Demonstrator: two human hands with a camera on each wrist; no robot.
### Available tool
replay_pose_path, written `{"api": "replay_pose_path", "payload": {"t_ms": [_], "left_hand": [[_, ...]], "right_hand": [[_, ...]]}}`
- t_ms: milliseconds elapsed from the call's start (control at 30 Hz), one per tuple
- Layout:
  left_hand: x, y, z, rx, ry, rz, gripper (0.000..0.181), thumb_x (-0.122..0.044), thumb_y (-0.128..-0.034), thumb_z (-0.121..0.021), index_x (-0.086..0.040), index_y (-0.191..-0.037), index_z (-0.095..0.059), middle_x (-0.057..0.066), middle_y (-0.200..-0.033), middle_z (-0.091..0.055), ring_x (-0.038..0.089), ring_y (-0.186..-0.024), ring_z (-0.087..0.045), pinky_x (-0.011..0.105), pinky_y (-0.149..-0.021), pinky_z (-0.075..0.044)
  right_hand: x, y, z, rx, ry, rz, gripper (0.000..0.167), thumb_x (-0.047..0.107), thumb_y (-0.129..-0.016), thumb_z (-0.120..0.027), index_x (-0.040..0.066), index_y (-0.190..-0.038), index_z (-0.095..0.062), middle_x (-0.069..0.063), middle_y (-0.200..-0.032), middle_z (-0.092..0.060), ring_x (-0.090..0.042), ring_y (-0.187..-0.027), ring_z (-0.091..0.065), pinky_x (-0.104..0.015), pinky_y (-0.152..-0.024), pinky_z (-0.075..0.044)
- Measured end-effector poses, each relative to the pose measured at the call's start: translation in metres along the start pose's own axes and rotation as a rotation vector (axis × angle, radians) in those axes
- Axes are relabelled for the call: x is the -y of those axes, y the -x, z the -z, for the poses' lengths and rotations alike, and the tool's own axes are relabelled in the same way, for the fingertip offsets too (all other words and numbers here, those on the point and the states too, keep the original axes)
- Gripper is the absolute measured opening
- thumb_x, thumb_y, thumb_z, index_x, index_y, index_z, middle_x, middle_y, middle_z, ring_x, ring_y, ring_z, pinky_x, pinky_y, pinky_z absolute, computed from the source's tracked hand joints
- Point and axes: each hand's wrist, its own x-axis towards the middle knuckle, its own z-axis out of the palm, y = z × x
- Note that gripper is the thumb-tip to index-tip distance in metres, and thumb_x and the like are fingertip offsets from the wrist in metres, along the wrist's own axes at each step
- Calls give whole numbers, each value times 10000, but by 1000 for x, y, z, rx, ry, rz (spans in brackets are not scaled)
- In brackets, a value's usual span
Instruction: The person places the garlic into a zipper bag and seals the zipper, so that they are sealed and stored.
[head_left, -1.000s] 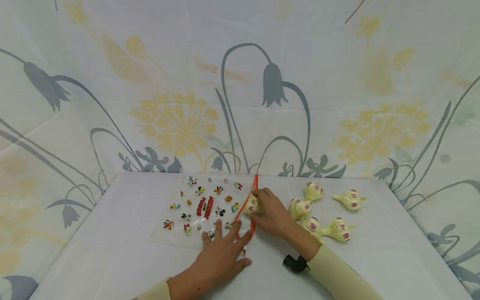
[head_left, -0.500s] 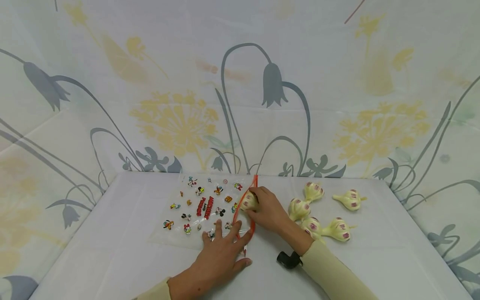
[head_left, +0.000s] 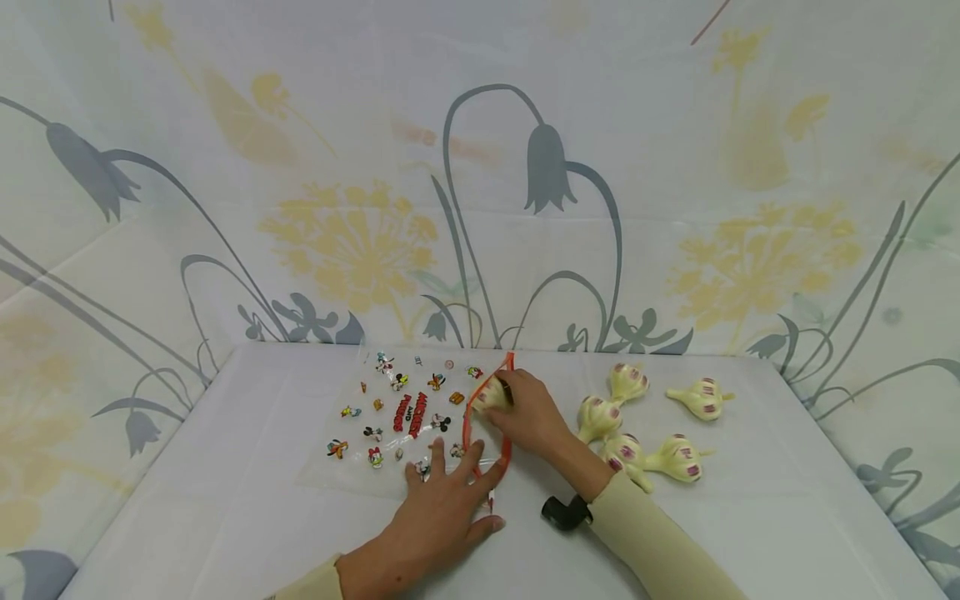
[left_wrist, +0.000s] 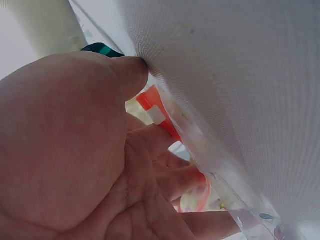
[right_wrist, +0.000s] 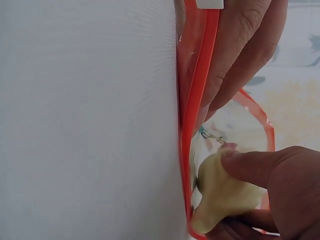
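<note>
Fingers of the right hand (head_left: 532,423): thumb and fingers pinch one garlic bulb (right_wrist: 225,185) across its body, probably to fit it between the edges on either side.
Held bulb: in the open mouth of the clear printed bag (head_left: 412,414); how deep it sits, I cannot tell.
Red rim (right_wrist: 196,95): parted into a loop about the bulb, with a white slider (left_wrist: 156,115) at the bag's near end.
Bag: lies flat, mouth facing right, likely because the other bulbs are on that side.
Left hand (head_left: 435,515): palm down, fingers spread over the bag's near right corner, apparently to stop the plastic sliding; whether any fingertip reaches inside is unclear.
Loose bulbs (head_left: 598,417): five, right of the bag, four grouped and one farther off, seemingly placed for the right hand.
White cloth (head_left: 225,517): under the bag.
Floral curtain (head_left: 480,250): behind the bag.
</note>
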Motion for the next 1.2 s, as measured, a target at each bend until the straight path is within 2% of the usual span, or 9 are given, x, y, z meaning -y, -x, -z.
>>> {"api": "replay_pose_path", "payload": {"t_ms": [100,333,433,533,767,1000,1200], "left_hand": [[0,0,0,-3,-1,-1,688,-633,-983,-640,-361,-1597,-487,79,-1667,-423,631,-1437,-378,838,-932,-418],[0,0,0,11,7,5,683,-636,-986,-635,-363,-1595,-490,77,-1670,-420,631,-1443,-369,843,-935,-412],[0,0,0,15,7,8,681,-634,-988,-634,-362,-1596,-489,76,-1669,-421,629,-1443,-370,841,-935,-413],[-1,0,2,23,9,11,680,-631,-986,-641,-360,-1592,-495,77,-1669,-421,626,-1446,-369,841,-938,-413],[0,-3,3,54,29,20,683,-630,-978,-657,-368,-1588,-499,77,-1673,-415,626,-1457,-353,852,-949,-401],[1,-3,2,62,37,22,683,-632,-979,-653,-371,-1590,-494,76,-1673,-415,629,-1460,-346,860,-952,-390],[1,-3,3,65,41,21,682,-629,-979,-657,-370,-1590,-496,79,-1677,-412,634,-1459,-342,866,-946,-388]], "right_hand": [[0,-2,-2,-18,-13,-14,573,179,-882,-864,-54,-1359,-646,-182,-1243,-698,-296,-1088,-663,-466,-931,-553],[0,-7,-7,-61,-26,-39,438,229,-876,-879,-16,-1199,-712,-95,-1037,-721,-203,-875,-626,-382,-776,-538],[0,-9,-9,-73,-48,-56,391,228,-873,-880,4,-1155,-730,-68,-976,-719,-185,-839,-607,-361,-758,-523],[1,-11,-10,-81,-74,-67,352,207,-881,-868,6,-1139,-736,-64,-954,-726,-189,-838,-625,-371,-764,-536],[3,-13,-14,-116,-123,-45,266,87,-901,-804,-29,-1134,-748,-121,-1024,-771,-236,-919,-730,-421,-840,-603],[3,-15,-16,-168,-131,-9,121,41,-886,-760,-5,-997,-771,-94,-905,-776,-217,-835,-740,-385,-768,-606],[3,-17,-19,-206,-112,-31,147,-11,-840,-728,14,-966,-799,-69,-817,-763,-197,-773,-709,-356,-708,-578]]}}
